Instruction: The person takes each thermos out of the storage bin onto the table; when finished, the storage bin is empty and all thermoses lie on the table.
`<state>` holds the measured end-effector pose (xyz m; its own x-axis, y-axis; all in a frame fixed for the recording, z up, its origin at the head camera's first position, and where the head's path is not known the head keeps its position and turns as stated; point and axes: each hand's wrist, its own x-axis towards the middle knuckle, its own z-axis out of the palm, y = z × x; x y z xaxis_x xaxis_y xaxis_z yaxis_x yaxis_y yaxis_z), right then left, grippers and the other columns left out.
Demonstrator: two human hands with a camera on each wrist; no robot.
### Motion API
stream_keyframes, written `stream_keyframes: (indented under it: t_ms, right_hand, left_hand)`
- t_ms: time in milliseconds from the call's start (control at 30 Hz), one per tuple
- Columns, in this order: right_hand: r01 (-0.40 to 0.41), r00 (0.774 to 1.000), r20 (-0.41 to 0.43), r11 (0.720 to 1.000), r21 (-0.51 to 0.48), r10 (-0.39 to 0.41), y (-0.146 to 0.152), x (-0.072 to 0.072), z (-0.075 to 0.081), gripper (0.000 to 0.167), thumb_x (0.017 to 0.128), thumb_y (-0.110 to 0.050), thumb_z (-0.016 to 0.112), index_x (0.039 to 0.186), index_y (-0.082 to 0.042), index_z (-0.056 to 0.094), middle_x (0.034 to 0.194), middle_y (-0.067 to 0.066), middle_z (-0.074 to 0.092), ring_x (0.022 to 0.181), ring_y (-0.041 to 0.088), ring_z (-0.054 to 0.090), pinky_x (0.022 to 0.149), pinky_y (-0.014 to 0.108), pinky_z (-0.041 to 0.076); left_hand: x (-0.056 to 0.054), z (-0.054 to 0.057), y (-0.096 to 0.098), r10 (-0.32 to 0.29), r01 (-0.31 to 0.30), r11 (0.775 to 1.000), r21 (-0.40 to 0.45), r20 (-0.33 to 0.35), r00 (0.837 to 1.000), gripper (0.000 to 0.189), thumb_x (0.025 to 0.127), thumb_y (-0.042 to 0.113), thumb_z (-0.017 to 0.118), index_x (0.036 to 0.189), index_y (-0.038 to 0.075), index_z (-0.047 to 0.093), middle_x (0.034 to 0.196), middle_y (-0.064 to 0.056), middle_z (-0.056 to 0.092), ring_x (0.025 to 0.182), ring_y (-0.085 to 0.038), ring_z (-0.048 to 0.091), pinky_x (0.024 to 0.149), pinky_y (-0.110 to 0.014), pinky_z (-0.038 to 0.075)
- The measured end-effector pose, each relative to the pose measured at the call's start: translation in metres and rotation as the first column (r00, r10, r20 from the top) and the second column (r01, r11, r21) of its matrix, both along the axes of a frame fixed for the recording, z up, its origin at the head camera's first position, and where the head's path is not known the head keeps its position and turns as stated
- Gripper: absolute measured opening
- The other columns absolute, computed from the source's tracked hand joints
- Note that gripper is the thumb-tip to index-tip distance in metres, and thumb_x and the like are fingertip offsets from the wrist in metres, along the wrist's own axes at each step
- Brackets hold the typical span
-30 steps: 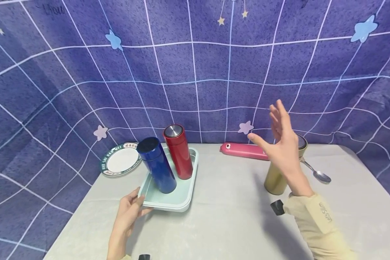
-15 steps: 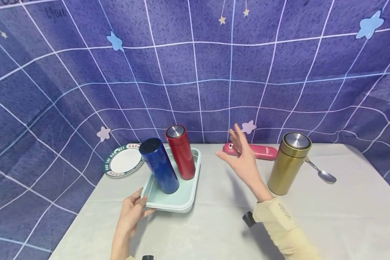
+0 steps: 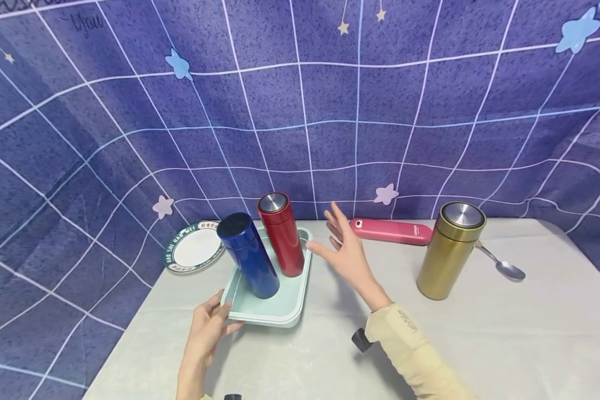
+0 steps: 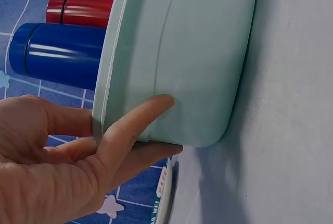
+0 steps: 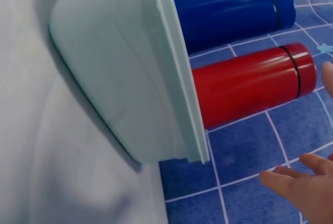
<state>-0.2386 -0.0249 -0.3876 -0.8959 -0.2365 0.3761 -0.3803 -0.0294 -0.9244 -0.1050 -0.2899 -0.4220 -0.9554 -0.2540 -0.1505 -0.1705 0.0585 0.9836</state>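
Observation:
A pale green plastic tray stands on the table with two thermos bottles upright inside. The blue thermos is toward the near left, and the red thermos stands behind it to the right. My left hand grips the tray's near-left corner, thumb at the rim and fingers against the outer wall; the left wrist view shows this hand closely. To the tray's right, my right hand is in the air with fingers spread, touching nothing. In the right wrist view its fingers are apart from the red thermos.
A gold thermos stands at the right, a metal spoon lying behind it. Near the back edge lies a pink oblong case. A green-rimmed plate is left of the tray. Blue patterned cloth hangs behind.
My right hand has moved left from the gold thermos, past the pink case, to near the tray, with fingers still spread. My left hand keeps its grip on the tray.

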Motion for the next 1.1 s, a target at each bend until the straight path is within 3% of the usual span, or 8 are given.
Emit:
stream_keyframes:
  t_ms: [267,500,700,867,1100]
  right_hand:
    - [-0.029,1.0,0.002,0.999,0.02,0.029,-0.02,-0.007,-0.011,0.095,0.081,-0.018,0.081,0.156,-0.024,0.023,0.152,0.006,0.043,0.138,0.024,0.042,0.113,0.05,0.042]
    - [-0.054,0.997,-0.049,0.997,0.058,0.057,-0.043,-0.013,-0.016,0.094,0.081,-0.014,0.081,0.156,-0.014,0.024,0.15,0.016,0.043,0.137,0.035,0.043,0.116,0.049,0.04]
    - [-0.027,0.998,-0.048,0.992,0.123,0.033,-0.062,-0.023,-0.019,0.095,0.08,-0.026,0.082,0.156,-0.017,0.025,0.151,0.012,0.044,0.136,0.027,0.046,0.114,0.043,0.043]
    - [0.012,0.997,-0.072,0.986,0.169,0.001,-0.072,-0.027,-0.019,0.093,0.078,-0.031,0.084,0.154,-0.025,0.031,0.141,0.005,0.055,0.124,0.022,0.056,0.105,0.044,0.052]
    - [0.081,0.991,-0.114,0.985,0.152,-0.064,-0.078,-0.029,-0.025,0.079,0.076,-0.027,0.085,0.145,-0.016,0.046,0.121,0.009,0.067,0.104,0.022,0.066,0.091,0.039,0.061]
  left_hand:
    - [0.0,-0.001,0.0,0.004,-0.004,1.0,0.008,-0.002,1.0,0.053,0.102,-0.001,0.033,0.148,-0.017,0.012,0.145,-0.043,0.027,0.126,-0.054,0.042,0.088,-0.037,0.061]
    - [0.0,-0.001,0.002,0.019,-0.019,1.0,0.004,0.014,1.0,0.054,0.101,-0.001,0.033,0.148,-0.016,0.012,0.147,-0.042,0.026,0.127,-0.053,0.042,0.089,-0.036,0.06]
    - [0.002,0.0,0.001,0.009,-0.009,1.0,0.022,-0.004,1.0,0.053,0.101,-0.002,0.032,0.148,-0.017,0.01,0.146,-0.043,0.024,0.127,-0.054,0.04,0.089,-0.039,0.06]
    - [0.001,0.0,0.0,0.0,0.0,1.0,0.011,-0.01,1.0,0.053,0.102,-0.001,0.032,0.147,-0.018,0.01,0.146,-0.044,0.023,0.127,-0.055,0.039,0.089,-0.04,0.06]
    - [-0.001,-0.001,0.002,0.026,-0.026,1.0,0.0,0.017,1.0,0.054,0.101,-0.001,0.033,0.147,-0.018,0.012,0.146,-0.043,0.026,0.127,-0.054,0.041,0.087,-0.037,0.061]
